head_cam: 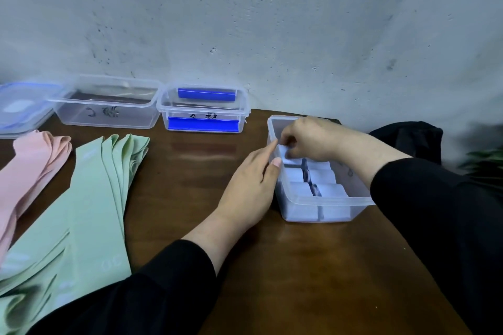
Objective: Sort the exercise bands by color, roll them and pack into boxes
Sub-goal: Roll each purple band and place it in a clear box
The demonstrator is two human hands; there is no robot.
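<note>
Exercise bands in pale blue, already rolled (325, 190), sit packed in two rows inside a clear box (326, 202) at the right of a brown wooden table (313, 266). The right hand (313, 141) reaches into the box's far end, fingers curled round another pale roll (285, 152), apparently tucking it into the remaining gap. The left hand (249, 185) lies with straight fingers against the box's near wall, seemingly to steady it while the roll goes in. Unrolled green bands (89, 198) and pink bands (30, 168) lie flat in separate fanned piles at the left, sorted by colour and seemingly awaiting rolling. Two more open boxes, an empty clear box (109, 106) and a box with blue clips (204, 111), stand against the wall (272, 22), likely reserved for those colours. A blue-edged lid (21, 106) rests at far left.
</note>
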